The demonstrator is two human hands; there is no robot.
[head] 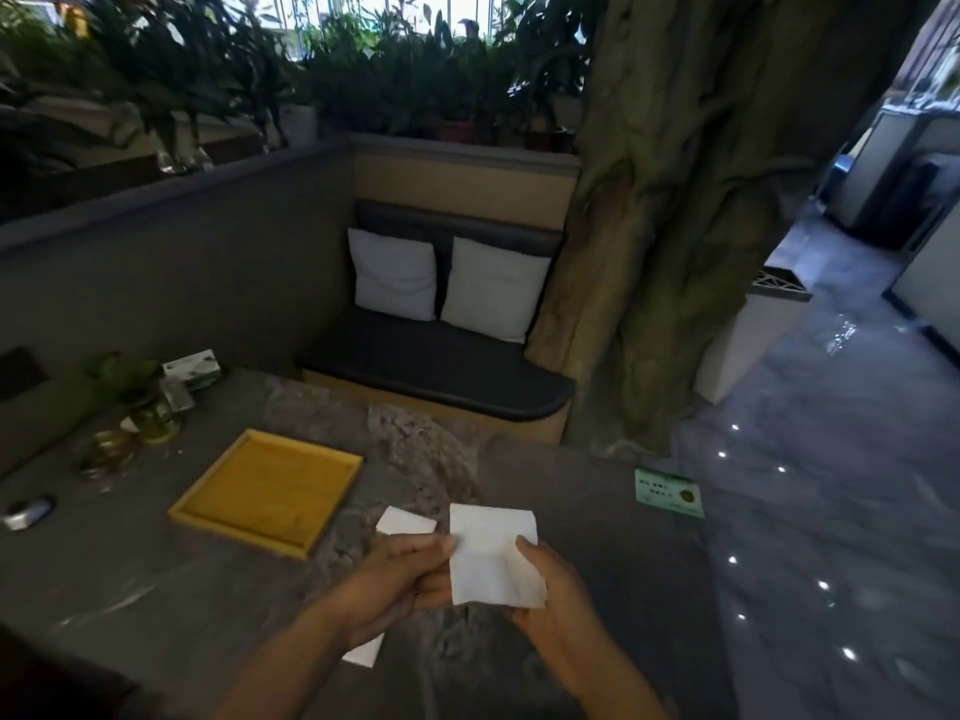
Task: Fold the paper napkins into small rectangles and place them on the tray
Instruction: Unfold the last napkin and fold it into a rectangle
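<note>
A white paper napkin (491, 556), folded to a rectangle, is held upright above the table between both hands. My left hand (400, 579) pinches its left edge and my right hand (550, 589) grips its right edge with the thumb on the front. More white napkin paper (405, 523) lies flat on the table under my left hand, with another white corner (365, 653) showing below my left wrist. The yellow wooden tray (267, 491) sits to the left of my hands with nothing in it.
The grey marbled table (182, 589) holds a small potted plant in a glass (148, 402), a tissue box (192, 368), a glass ashtray (106, 452) and a dark small object (28, 511) at the left. A green card (669, 493) lies near the right edge. A cushioned bench (441, 366) stands beyond.
</note>
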